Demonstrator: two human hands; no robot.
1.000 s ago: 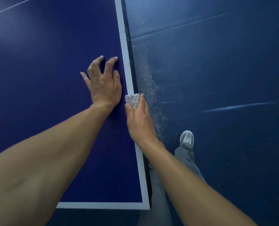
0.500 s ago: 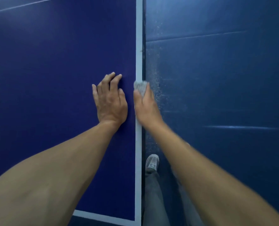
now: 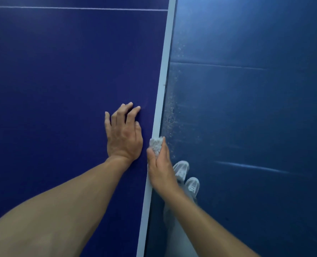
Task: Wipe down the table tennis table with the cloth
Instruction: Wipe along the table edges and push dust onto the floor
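One white border stripe runs straight ahead along the counter edge; the right hand grips the bunched cloth on it, while the left hand rests flat, fingers loose, just beside.

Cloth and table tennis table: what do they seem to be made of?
Cloth: pale and nubby with a looped pile, likely microfibre or terry; it is bunched in the right hand.
Table tennis table: a rigid flat board with a smooth matte dark-blue coating and a painted white edge line; probably coated wood composite, though the core is not visible.
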